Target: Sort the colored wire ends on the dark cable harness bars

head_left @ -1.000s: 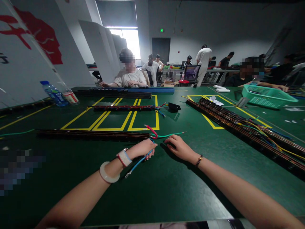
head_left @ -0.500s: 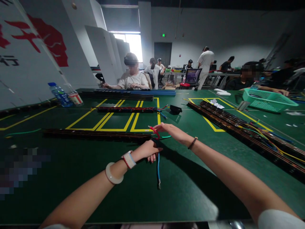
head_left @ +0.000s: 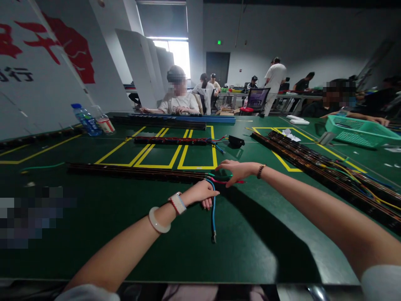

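A long dark bar [head_left: 134,172] lies across the green table, with wires leaving its right end. From there a blue cable [head_left: 214,213] hangs toward the near edge, ending in a metal lug. My left hand [head_left: 203,193] is at that end beside the blue cable, fingers curled; what they hold, if anything, is hidden. My right hand [head_left: 236,169] is just to the right, its fingers apart over a red wire [head_left: 239,182] and a green wire [head_left: 216,174].
Behind lies a shorter bar with wires [head_left: 172,141] beside a black part [head_left: 236,141]. More wired bars [head_left: 300,161] and a green basket [head_left: 360,133] are at right. Bottles [head_left: 86,121] stand back left. A person [head_left: 180,100] sits across the table.
The red wire, upright and curled before, now lies stretched to the right. My right hand's fingers have spread and bent downward. The whole view has shifted slightly.
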The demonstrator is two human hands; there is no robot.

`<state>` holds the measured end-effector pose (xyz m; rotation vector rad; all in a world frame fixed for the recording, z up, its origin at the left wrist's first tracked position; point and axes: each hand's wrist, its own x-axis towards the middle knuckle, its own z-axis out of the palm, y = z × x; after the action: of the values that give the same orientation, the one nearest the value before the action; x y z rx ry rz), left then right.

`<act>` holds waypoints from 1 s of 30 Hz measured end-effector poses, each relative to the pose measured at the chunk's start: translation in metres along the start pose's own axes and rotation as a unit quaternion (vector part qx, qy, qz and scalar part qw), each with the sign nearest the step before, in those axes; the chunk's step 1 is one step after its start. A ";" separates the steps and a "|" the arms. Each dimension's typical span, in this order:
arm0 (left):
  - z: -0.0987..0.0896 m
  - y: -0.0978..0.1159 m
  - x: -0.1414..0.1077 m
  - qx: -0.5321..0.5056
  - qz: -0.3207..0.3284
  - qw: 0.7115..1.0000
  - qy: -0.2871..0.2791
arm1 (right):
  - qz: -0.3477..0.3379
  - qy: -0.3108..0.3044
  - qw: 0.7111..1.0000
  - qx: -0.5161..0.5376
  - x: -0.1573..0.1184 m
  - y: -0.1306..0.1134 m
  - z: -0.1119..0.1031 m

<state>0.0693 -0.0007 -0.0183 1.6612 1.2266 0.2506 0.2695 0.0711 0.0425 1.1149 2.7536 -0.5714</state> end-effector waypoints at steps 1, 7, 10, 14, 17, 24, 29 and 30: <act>0.000 0.001 0.000 -0.007 0.001 1.000 0.002 | 0.019 -0.012 1.000 -0.017 0.001 0.003 -0.001; 0.005 0.005 -0.003 -0.121 0.011 0.993 -0.006 | 0.095 -0.165 0.980 -0.049 0.015 0.014 -0.007; 0.009 0.003 -0.002 -0.198 0.026 0.980 -0.005 | 0.078 -0.215 0.972 -0.047 0.020 0.016 -0.006; 0.013 -0.002 0.000 -0.283 0.035 0.958 -0.025 | 0.031 -0.232 0.971 0.044 0.014 0.014 0.002; 0.014 -0.004 0.002 -0.345 0.042 0.937 -0.040 | 0.026 -0.186 0.975 0.115 0.003 0.009 0.013; 0.022 0.004 0.005 -0.547 0.051 0.831 -0.085 | 0.053 -0.019 0.977 0.205 -0.017 -0.011 0.048; 0.031 0.006 0.009 -0.595 0.068 0.799 -0.054 | 0.129 0.097 0.986 0.048 -0.023 -0.038 0.067; 0.032 0.005 0.010 -0.598 0.074 0.797 -0.050 | 0.137 0.111 0.984 0.005 -0.024 -0.044 0.070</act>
<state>0.0983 -0.0116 -0.0327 0.6117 0.5657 0.8254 0.2540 -0.0007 -0.0032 1.6149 2.7037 -0.4486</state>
